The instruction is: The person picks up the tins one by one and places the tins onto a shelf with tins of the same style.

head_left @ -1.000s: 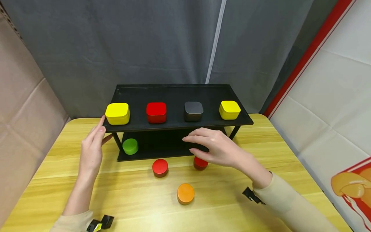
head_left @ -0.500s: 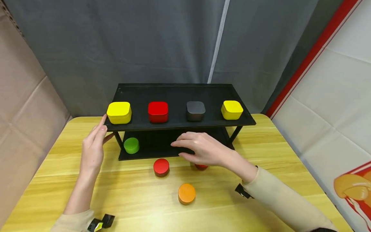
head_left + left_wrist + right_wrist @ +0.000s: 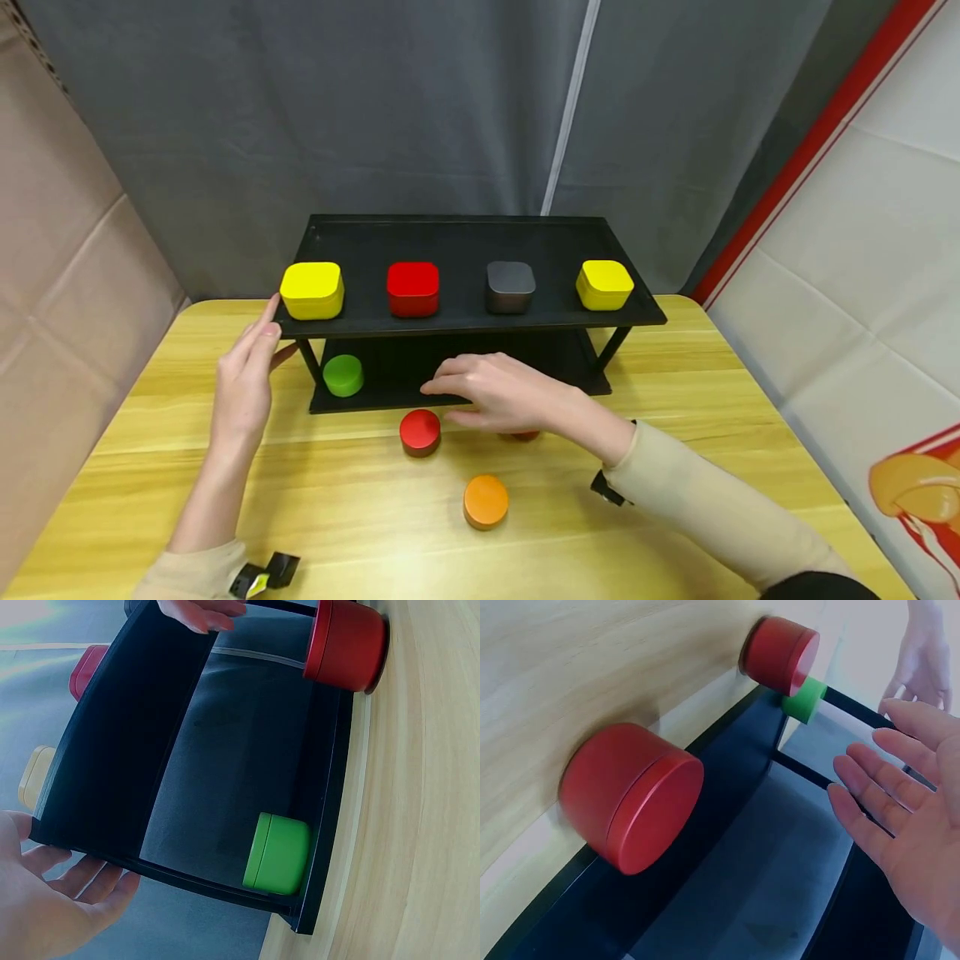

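Observation:
My left hand (image 3: 243, 379) holds the left front corner of a black two-tier rack (image 3: 457, 237), its thumb at the edge of the top tier. My right hand (image 3: 498, 392) hovers in front of the lower tier with relaxed fingers and nothing in them. Just left of and below its fingertips, a red round tin (image 3: 420, 430) stands on the table. A second red tin (image 3: 630, 795) is mostly hidden under the right hand in the head view. On the lower tier's left end sits a green round tin (image 3: 343, 375). An orange round tin (image 3: 485, 502) stands nearer me.
Along the top tier's front stand a yellow square tin (image 3: 312, 290), a red one (image 3: 413, 289), a dark grey one (image 3: 510, 287) and another yellow one (image 3: 604, 285). A grey curtain (image 3: 360, 100) hangs behind; panels flank the wooden table (image 3: 360, 533).
My right hand has moved left and slightly toward me, from over the right red tin toward the left one. The left hand stays on the rack corner. The head view shifts slightly.

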`<state>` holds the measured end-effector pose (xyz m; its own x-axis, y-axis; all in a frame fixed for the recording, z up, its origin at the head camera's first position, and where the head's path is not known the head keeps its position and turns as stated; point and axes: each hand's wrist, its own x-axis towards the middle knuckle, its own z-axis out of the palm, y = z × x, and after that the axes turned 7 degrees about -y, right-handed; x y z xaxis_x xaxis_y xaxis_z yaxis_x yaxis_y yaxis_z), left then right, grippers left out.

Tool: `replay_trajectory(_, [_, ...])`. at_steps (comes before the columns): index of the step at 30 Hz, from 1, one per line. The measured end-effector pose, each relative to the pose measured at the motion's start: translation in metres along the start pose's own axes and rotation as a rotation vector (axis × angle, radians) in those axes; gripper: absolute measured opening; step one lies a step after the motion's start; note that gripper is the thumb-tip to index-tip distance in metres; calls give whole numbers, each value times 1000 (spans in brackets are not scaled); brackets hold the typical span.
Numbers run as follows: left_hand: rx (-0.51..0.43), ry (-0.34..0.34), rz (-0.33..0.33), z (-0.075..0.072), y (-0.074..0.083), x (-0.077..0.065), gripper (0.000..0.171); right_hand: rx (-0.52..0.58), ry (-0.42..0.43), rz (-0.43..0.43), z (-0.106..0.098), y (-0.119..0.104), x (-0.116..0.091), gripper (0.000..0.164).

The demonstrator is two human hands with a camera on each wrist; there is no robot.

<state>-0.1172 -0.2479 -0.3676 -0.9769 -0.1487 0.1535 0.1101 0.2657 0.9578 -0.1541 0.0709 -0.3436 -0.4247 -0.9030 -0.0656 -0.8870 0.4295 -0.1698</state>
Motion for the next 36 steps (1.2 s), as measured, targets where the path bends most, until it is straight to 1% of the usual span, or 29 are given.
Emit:
replay_trajectory(12, [3, -1, 1, 0, -1, 0, 45, -14, -133, 18, 12, -5, 25, 42])
replay_trajectory(19, [15, -2, 6, -1, -1, 0, 45, -25, -181, 7, 17, -8, 36, 41])
replay_trajectory(24, [18, -3, 8, -1, 1, 0, 45, -36, -223, 16, 18, -11, 42, 44])
replay_trajectory(28, [16, -3, 14, 0, 1, 0, 45, -23, -256, 25, 20, -12, 45, 46])
replay_trajectory(36, [18, -8, 23, -1, 0, 0, 45, -12, -289, 25, 26, -12, 50, 45])
